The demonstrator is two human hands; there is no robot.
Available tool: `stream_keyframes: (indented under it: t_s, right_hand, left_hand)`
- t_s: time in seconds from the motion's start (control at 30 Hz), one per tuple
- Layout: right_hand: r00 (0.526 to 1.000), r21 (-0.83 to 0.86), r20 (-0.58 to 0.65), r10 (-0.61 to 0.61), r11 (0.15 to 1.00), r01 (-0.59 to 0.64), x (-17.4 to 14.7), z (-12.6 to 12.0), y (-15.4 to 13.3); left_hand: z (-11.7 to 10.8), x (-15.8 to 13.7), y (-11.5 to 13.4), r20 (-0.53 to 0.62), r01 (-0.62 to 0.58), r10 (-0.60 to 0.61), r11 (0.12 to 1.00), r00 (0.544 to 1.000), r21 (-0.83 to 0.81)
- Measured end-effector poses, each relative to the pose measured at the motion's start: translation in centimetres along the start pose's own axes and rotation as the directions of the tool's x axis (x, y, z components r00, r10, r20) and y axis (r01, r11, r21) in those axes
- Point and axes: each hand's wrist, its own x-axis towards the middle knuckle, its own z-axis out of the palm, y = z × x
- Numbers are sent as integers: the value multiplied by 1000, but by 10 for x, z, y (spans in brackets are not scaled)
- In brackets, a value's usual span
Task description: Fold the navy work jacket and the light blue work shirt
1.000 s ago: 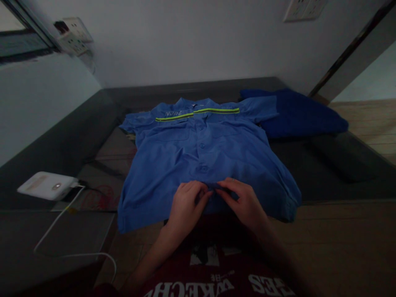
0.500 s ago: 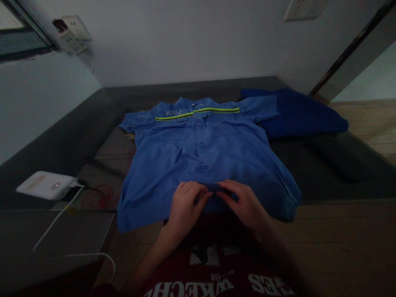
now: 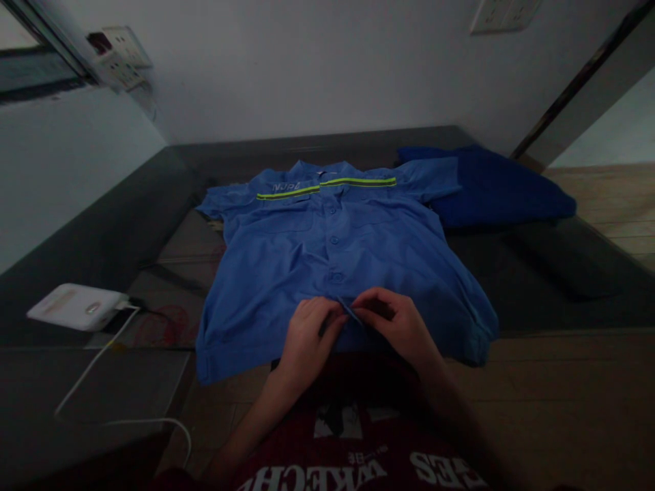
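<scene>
A blue short-sleeved work shirt [image 3: 276, 266] lies front up, its collar at the far end and its hem towards me. A yellow-green stripe crosses its chest, and several buttons show down the front. Near the bottom of the button placket, my left hand [image 3: 310, 337] is closed, pinching the shirt's front edge between thumb and fingers. Just beside it my right hand [image 3: 396, 324] pinches the same placket, where a fold of cloth stands raised between the fingertips. The lowest button, if one is there, is hidden by my fingers.
Darker blue folded cloth [image 3: 501, 187] lies at the right under the shirt's sleeve. A white power bank [image 3: 76, 307] with a white cable [image 3: 84, 375] sits on the left of the dark tabletop [image 3: 552, 266]. Wall sockets [image 3: 123, 58] are at the back left.
My right hand has shifted slightly up and left, nearer the left fingertips. The placket edge between the hands is now lifted and turned at a slant.
</scene>
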Motion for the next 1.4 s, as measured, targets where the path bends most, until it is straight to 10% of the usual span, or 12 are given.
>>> stream_keyframes:
  t_s: [0.8, 1.4]
  right_hand:
    - [924, -449, -131, -360, 852, 269, -12, 15, 1]
    - [959, -831, 271, -82, 483, 276, -2, 4, -18]
  left_hand:
    - [8, -7, -5, -123, 81, -93, 992, 988, -97]
    - [14, -8, 1, -60, 135, -146, 978, 987, -159]
